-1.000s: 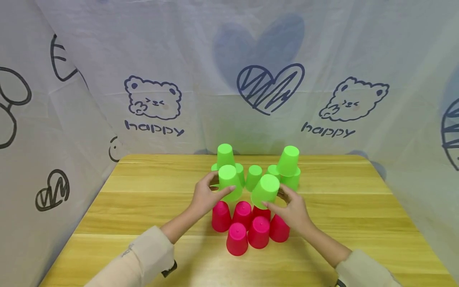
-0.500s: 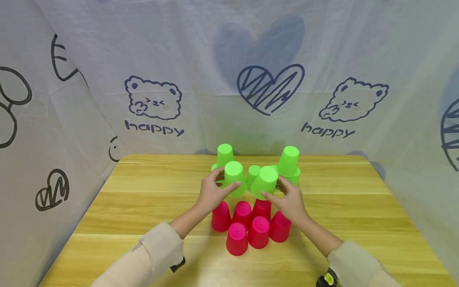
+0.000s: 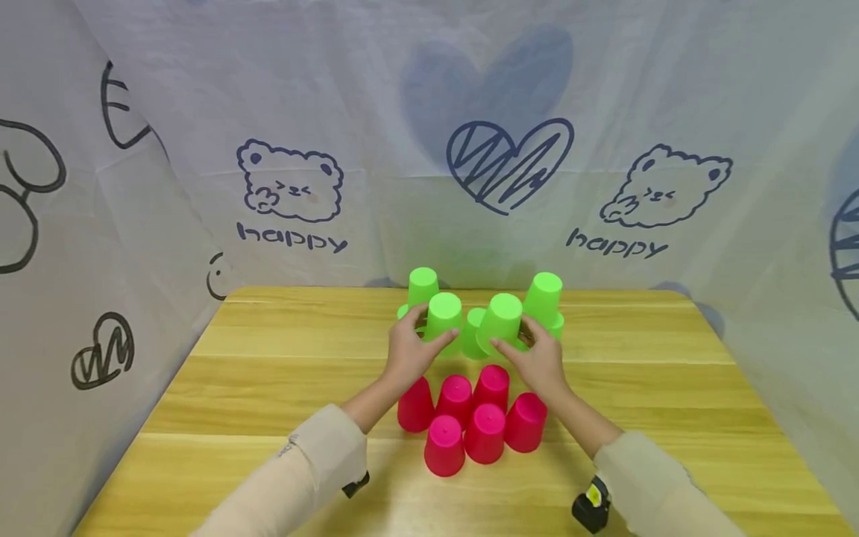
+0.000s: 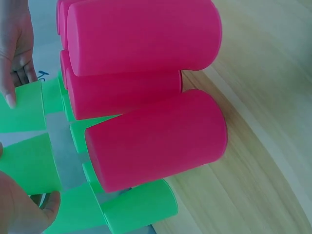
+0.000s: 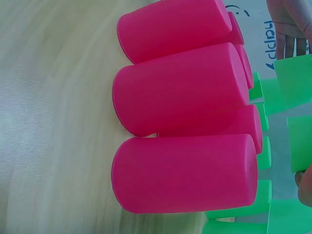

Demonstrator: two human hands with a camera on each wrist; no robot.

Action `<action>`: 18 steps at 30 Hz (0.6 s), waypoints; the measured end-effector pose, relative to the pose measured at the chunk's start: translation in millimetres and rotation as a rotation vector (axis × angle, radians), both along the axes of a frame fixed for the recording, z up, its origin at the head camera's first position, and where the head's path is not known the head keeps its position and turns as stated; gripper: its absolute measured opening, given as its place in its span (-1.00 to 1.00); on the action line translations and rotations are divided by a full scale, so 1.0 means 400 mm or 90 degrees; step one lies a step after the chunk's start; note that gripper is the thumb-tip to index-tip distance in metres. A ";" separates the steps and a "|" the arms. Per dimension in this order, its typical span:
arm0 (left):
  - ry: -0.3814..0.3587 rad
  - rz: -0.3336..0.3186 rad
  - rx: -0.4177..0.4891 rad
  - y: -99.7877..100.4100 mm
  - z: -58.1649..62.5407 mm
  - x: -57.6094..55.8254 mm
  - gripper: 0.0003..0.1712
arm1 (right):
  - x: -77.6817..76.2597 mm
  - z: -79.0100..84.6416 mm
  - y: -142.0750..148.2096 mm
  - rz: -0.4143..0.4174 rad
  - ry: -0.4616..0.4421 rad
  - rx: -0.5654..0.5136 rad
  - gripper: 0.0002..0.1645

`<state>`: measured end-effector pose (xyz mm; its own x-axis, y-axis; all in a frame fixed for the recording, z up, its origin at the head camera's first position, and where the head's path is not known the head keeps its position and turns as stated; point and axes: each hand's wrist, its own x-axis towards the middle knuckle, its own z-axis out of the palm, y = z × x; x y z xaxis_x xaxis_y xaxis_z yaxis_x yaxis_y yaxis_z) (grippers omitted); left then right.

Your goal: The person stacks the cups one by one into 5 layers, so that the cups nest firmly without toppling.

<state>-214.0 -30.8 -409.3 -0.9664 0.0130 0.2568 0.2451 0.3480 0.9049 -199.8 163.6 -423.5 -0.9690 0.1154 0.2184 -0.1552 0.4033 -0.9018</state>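
Observation:
In the head view my left hand (image 3: 411, 349) grips an upside-down green cup (image 3: 444, 317) between thumb and fingers. My right hand (image 3: 539, 362) holds a second green cup (image 3: 500, 322), tilted a little, beside the first with a narrow gap between them. Both held cups are in front of the back row of green cups and partly hide it. From that row a green cup (image 3: 423, 285) shows raised at the left and another green cup (image 3: 545, 297) raised at the right. A lower green cup (image 3: 473, 334) shows between the two held ones.
Several upside-down red cups (image 3: 445, 447) stand close together on the wooden table (image 3: 282, 395), nearer than the green ones and between my forearms. A white printed curtain (image 3: 396, 112) hangs behind the table's far edge.
Both hands have moved away from me with their green cups, toward the back row. The left hand has also shifted right. More of the rear red cups shows now.

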 end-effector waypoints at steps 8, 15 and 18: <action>0.009 0.008 -0.005 0.030 -0.004 -0.022 -0.35 | -0.038 -0.004 -0.011 -0.023 0.006 0.024 -0.31; -0.026 0.037 -0.004 0.053 -0.006 -0.048 -0.33 | -0.057 -0.005 -0.016 -0.047 -0.021 0.016 -0.28; -0.037 0.053 -0.002 0.061 -0.006 -0.058 -0.33 | -0.062 -0.005 -0.016 -0.057 -0.029 0.010 -0.28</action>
<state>-237.0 -6.6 -411.6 -0.9773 -0.0676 0.2010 0.1628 0.3680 0.9154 -224.4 157.2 -425.4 -0.9641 0.1985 0.1762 -0.0764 0.4282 -0.9004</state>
